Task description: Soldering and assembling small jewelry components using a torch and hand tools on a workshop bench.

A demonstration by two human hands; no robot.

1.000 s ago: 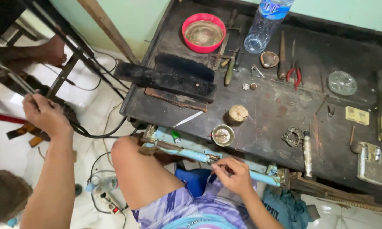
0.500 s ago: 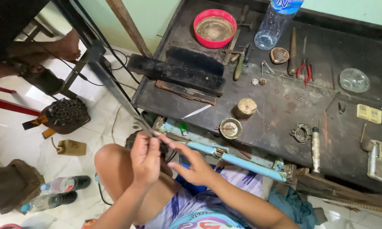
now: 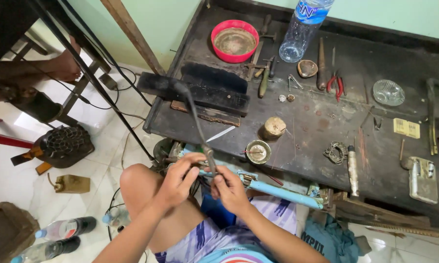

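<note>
Pinching a thin, dark, curved hose between them, both hands meet above the knee.

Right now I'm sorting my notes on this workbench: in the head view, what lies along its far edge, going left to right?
Red bowl → clear plastic bottle → dark tapered tool → red-handled pliers → clear glass dish.
</note>
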